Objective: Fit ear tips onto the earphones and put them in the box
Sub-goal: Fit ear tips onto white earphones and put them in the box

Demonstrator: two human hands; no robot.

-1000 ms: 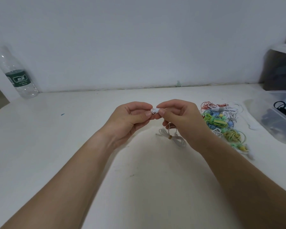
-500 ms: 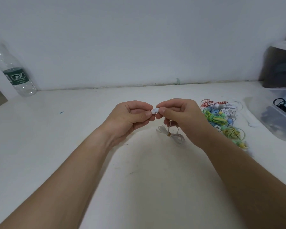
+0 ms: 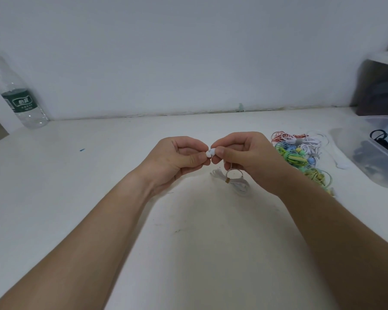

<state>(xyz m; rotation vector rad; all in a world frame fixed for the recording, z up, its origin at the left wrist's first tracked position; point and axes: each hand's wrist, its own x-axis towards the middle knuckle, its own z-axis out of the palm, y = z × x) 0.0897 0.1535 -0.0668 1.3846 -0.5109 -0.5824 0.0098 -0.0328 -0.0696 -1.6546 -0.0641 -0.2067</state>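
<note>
The bottle's (image 3: pixel 18 92) green label (image 3: pixel 20 102) bears white characters, too blurred to read.

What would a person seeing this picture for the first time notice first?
The two hands meeting over the white table: the left hand and right hand both pinch a small white earphone piece, its bundled white cable lying beneath the right hand. Next, the bright pile of coloured earphones at the right, beside a clear plastic box. A plastic bottle stands far left by the wall.
</note>
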